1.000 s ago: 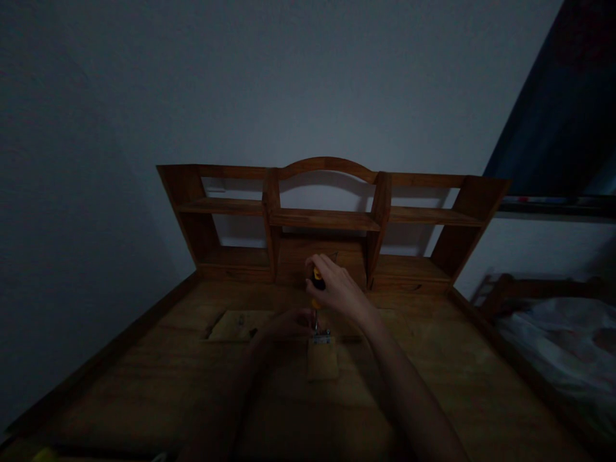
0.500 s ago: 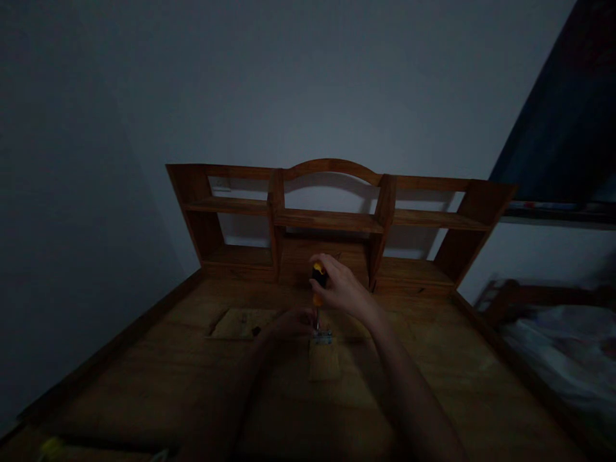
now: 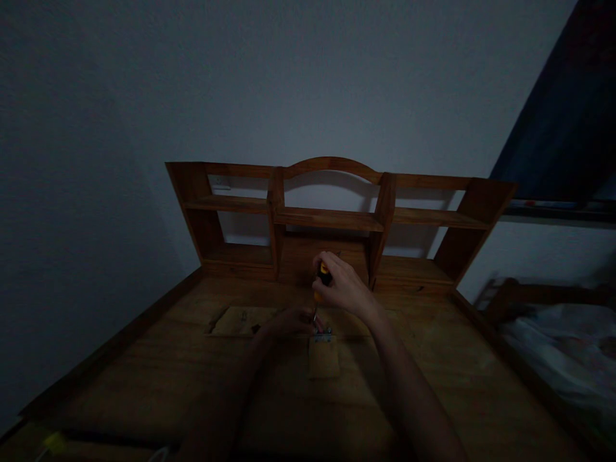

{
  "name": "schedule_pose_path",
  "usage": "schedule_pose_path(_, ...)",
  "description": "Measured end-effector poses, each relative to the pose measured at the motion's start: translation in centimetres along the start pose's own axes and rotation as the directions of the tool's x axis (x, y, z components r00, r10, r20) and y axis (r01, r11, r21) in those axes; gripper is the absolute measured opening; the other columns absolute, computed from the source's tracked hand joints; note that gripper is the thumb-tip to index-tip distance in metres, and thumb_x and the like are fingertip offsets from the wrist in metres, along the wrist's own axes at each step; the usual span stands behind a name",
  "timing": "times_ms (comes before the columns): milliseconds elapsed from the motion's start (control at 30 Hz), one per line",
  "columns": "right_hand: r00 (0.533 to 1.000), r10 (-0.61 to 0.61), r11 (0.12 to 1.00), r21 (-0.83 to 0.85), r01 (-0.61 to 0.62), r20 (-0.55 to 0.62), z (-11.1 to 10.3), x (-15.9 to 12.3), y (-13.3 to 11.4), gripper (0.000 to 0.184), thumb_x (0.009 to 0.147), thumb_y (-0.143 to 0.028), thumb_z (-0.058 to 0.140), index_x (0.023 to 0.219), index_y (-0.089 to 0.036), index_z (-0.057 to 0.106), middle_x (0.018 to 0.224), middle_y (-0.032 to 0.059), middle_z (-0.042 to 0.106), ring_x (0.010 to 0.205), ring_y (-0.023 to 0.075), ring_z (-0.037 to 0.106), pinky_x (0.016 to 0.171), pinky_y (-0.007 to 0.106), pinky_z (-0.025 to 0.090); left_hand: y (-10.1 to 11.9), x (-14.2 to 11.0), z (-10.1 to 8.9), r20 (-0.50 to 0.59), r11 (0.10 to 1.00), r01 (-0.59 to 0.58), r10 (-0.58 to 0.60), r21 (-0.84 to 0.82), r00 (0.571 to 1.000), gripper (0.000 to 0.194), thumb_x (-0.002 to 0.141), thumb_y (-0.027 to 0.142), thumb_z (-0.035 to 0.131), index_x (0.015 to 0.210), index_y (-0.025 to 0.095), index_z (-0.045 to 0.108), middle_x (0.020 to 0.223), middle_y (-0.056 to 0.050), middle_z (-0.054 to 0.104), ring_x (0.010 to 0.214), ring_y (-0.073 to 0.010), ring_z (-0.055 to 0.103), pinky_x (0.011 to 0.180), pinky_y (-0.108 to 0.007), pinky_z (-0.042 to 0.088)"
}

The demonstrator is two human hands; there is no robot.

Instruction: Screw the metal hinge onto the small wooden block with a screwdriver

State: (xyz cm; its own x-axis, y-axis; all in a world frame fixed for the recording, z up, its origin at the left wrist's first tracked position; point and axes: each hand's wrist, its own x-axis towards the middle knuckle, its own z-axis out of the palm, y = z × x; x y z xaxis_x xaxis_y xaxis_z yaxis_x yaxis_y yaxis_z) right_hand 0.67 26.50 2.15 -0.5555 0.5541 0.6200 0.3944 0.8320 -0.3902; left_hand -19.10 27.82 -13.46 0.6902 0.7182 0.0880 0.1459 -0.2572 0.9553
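Observation:
My right hand [image 3: 342, 285] is wrapped round the yellow and black handle of a screwdriver [image 3: 324, 274]. The screwdriver leans slightly, its shaft pointing down at a small metal hinge [image 3: 323, 336]. That hinge lies at the top edge of a small square wooden piece [image 3: 324, 358] on the wooden desk top. Close by the shaft and the hinge, on the left, is my left hand [image 3: 289, 322], fingers drawn together beside the screwdriver's tip. What those fingers pinch is too dark and small to make out.
A flat wooden board [image 3: 233, 319] with a dark spot lies left of my hands. Behind stands a wooden shelf unit [image 3: 330, 219] against the wall. Raised edges [image 3: 139, 327] border the desk. A yellow object [image 3: 55, 441] is at the lower left; a bed with pale bedding [image 3: 563, 346] stands right.
The screwdriver's handle has tipped a little to the right and its tip has come slightly up and left. My right hand moved with it. The left hand stays by the hinge.

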Motion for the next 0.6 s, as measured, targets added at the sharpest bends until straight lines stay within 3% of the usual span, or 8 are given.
schedule_pose_path(133, 0.999, -0.001, 1.0, 0.022, 0.002, -0.034, -0.7, 0.1, -0.1, 0.025, 0.076, -0.016, 0.055, 0.1, -0.022, 0.05, 0.097, 0.0012, 0.056, 0.086, 0.0165, 0.053, 0.081, 0.028, 0.04, -0.2, 0.0, -0.1, -0.019, 0.999, 0.013, -0.014, -0.029, 1.0, 0.035, 0.08, 0.039, 0.075, 0.103, 0.013, 0.071, 0.104, -0.011, 0.071, 0.096, -0.0224, 0.066, 0.089, -0.034, 0.049)
schedule_pose_path(367, 0.988, 0.005, 1.0, 0.021, -0.002, -0.152, -2.4, 0.2, -0.4, 0.016, 0.081, -0.018, 0.055, 0.096, -0.02, 0.051, 0.09, 0.0002, 0.055, 0.083, 0.0158, 0.052, 0.077, 0.027, 0.039, -0.8, 0.2, -0.1, -0.075, 0.998, 0.028, -0.032, -0.055, 0.997, 0.038, 0.074, 0.036, 0.08, 0.102, 0.013, 0.07, 0.097, -0.01, 0.071, 0.089, -0.0202, 0.066, 0.083, -0.031, 0.05)
schedule_pose_path(500, 0.979, 0.05, 0.999, 0.016, -0.048, -0.2, -3.6, 0.0, -0.5, 0.02, 0.082, -0.02, 0.059, 0.101, -0.021, 0.054, 0.089, -0.0012, 0.056, 0.081, 0.0149, 0.054, 0.076, 0.026, 0.04, -0.9, 0.4, -0.1, -0.072, 0.998, 0.036, -0.04, -0.059, 0.997, 0.042, 0.073, 0.037, 0.082, 0.105, 0.014, 0.068, 0.095, -0.008, 0.072, 0.089, -0.0204, 0.067, 0.082, -0.031, 0.05)
schedule_pose_path(600, 0.948, 0.122, 0.99, 0.108, -0.094, -0.292, -5.0, -0.1, -0.3, 0.029, 0.084, -0.03, 0.065, 0.11, -0.021, 0.056, 0.096, 0.0008, 0.059, 0.08, 0.0153, 0.056, 0.073, 0.026, 0.043, -0.9, 0.5, -0.4, -0.038, 1.0, -0.014, 0.014, -0.007, 0.999, 0.037, 0.074, 0.037, 0.08, 0.102, 0.015, 0.07, 0.097, -0.009, 0.071, 0.09, -0.0202, 0.067, 0.083, -0.03, 0.049)
